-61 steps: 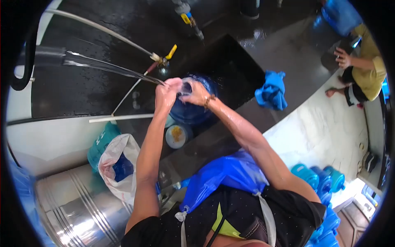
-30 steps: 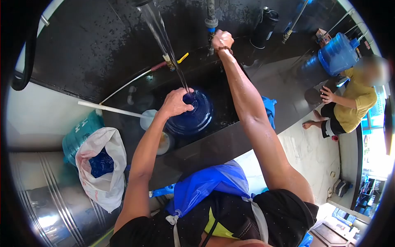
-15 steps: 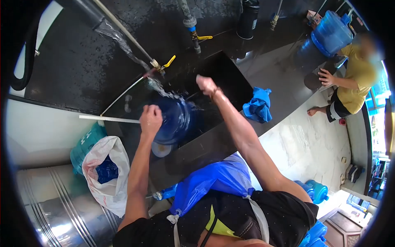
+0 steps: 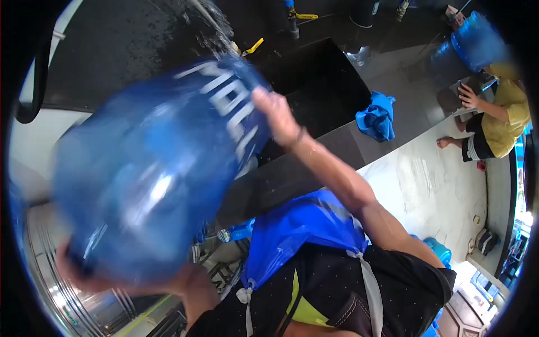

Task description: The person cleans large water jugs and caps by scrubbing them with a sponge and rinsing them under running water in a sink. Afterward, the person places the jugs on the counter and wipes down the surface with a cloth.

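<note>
- The blue water jug [image 4: 146, 174] filled the left half of the frame, tilted, its white lettering toward the upper right end and its surface blurred
- The left hand [image 4: 84, 281] was bent back beneath the jug at lower left, the forearm rising from the bottom edge and the wrist turned toward the left of the frame
- Its fingers were spread wide and curved round the jug's lower end, holding it from below; most of the palm was hidden
- The right hand [image 4: 279, 117] lay against the jug's right side near the frame's centre, its arm reaching up and leftward from lower right, elbow slightly bent
- Its fingers were bunched close together and touched the jug; whether they gripped it or only pressed, one could not tell
- A stream of water [image 4: 214, 23] fell at upper centre-left, just above the jug
- The dark sink [image 4: 320, 73] lay at upper centre, beyond the right hand, with a blue cloth [image 4: 376, 116] on the counter to its right
</note>
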The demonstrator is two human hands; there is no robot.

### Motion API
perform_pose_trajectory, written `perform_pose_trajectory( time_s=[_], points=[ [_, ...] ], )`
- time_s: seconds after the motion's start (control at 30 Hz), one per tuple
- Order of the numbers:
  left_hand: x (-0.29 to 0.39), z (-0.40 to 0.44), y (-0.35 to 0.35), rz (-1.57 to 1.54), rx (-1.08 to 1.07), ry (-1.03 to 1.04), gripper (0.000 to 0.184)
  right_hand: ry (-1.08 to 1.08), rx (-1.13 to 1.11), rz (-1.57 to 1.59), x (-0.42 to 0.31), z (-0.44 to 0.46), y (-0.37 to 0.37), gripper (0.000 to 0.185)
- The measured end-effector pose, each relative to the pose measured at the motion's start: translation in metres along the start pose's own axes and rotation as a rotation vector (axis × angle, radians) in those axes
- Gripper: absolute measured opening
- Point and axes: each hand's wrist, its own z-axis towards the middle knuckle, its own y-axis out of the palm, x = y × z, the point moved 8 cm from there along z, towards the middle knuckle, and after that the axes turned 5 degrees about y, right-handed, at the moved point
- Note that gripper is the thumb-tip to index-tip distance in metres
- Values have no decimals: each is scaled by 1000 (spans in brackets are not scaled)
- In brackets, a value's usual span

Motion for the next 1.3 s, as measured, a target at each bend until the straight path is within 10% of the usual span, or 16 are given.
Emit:
perform_pose_trajectory(
  time_s=[0.17,0.23,0.37,0.4,0.43,0.5,0.6,0.73,0.97,1.3],
  points=[
    [-93,-123,72,80,-116,148,14,94,361,-355,2,-4,-97,72],
    [-110,-96,21,-746,217,-576,14,-31,360,-382,-33,-37,-55,67],
    [-72,-107,81,108,-78,-95,20,-29,234,-373,-52,-13,-65,58],
    [-74,-144,130,133,-290,1,22,-185,252,-1127,-45,-22,-76,54],
    [-90,-190,136,-222,-272,-323,23,-391,433,-1863,-37,-36,-87,51],
    [-79,-213,189,-1002,58,-983,27,-199,632,-1429,-107,-18,-116,47],
    [-88,-256,237,-1127,-42,-1155,26,-236,887,-1137,-158,-59,-75,99],
    [6,-326,351,-1900,-151,-1729,36,-653,864,-1264,-212,-93,5,87],
    [219,-233,358,-2295,-705,-790,45,-860,649,-1819,-270,-117,93,80],
    [280,-232,371,-2713,-997,-1220,46,-1022,696,-1936,-285,-109,87,82]
  ],
)
